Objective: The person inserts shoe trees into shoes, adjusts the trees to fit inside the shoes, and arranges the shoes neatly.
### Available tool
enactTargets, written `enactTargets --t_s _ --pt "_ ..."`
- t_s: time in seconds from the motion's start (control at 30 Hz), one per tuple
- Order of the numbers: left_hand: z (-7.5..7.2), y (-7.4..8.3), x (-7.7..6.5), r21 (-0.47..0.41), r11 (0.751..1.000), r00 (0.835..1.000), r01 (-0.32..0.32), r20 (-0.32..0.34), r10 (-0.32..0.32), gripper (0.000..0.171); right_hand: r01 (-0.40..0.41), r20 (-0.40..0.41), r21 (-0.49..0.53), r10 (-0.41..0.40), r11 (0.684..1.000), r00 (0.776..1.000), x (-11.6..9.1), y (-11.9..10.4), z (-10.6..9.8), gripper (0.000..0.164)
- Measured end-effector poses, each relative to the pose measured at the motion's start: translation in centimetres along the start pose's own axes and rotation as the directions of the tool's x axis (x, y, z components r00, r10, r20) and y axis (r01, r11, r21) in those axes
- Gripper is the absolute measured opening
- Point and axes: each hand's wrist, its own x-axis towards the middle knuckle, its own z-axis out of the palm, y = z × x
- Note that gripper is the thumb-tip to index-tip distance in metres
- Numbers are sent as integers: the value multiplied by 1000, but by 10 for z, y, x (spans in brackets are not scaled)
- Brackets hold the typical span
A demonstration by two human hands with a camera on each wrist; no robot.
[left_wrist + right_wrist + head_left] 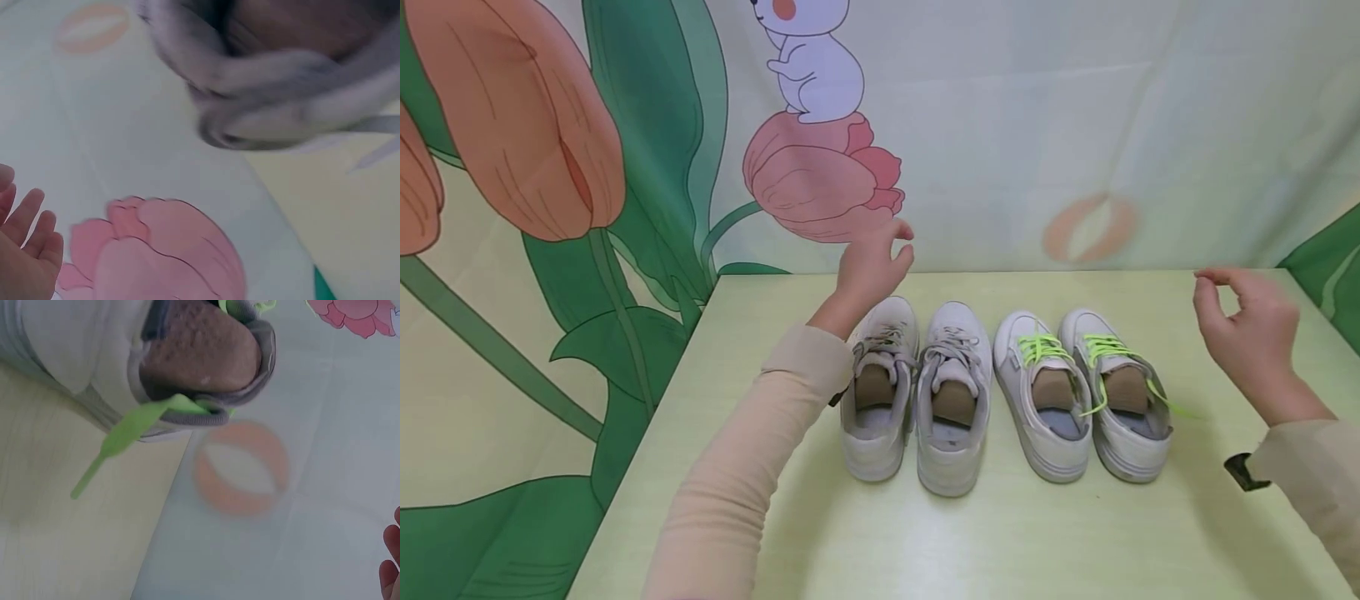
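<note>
Two pairs of white shoes stand on the table, toes pointing away. In the head view, the left pair, a left shoe (872,457) and a right shoe (950,468), has grey laces. Bright green laces (1040,346) run through the other pair, a left shoe (1054,457) and a right shoe (1133,457). My left hand (874,260) hovers above the toe of the leftmost shoe, fingers loosely bent and holding nothing. Off to the right of the green-laced pair, my right hand (1251,329) is raised, thumb and forefinger bent towards each other, with nothing visible between them.
The pale yellow table (880,550) ends at a printed cloth backdrop (985,167) with tulips and a white animal. A dark wrist strap (1247,472) shows at the right cuff. Loose green lace ends (125,431) hang from the shoe in the right wrist view.
</note>
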Motion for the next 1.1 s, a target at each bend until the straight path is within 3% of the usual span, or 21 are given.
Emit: enactTargets --t_s 0.17,0.27,0.33,0.5,0.7,0.8,0.9,1.1 --pt "2 -28 -3 -11 998 997 66 -34 -66 33 -20 24 -34 21 999 999 4 10 1 24" --pt "5 -41 -7 -33 993 994 110 -16 -110 40 -96 147 -20 98 995 984 0 17 1 29" --pt "9 -49 -12 -61 989 991 133 12 -133 45 -167 272 -22 167 986 948 -4 24 1 36" --pt "23 -66 -30 -147 976 983 159 113 -143 57 -278 540 -49 260 959 801 -21 41 4 59" --pt "40 -82 -56 -259 942 959 213 241 -151 61 -315 710 -58 261 947 654 -41 46 14 73" --pt "45 -86 -68 -329 908 941 261 297 -163 61 -328 759 -83 273 941 591 -47 44 18 75" --pt "49 -87 -77 -399 869 925 292 349 -151 60 -347 779 -101 291 932 555 -53 42 22 75" --pt "53 -88 -89 -469 832 920 296 375 -115 57 -393 793 -85 301 915 529 -64 40 26 72"
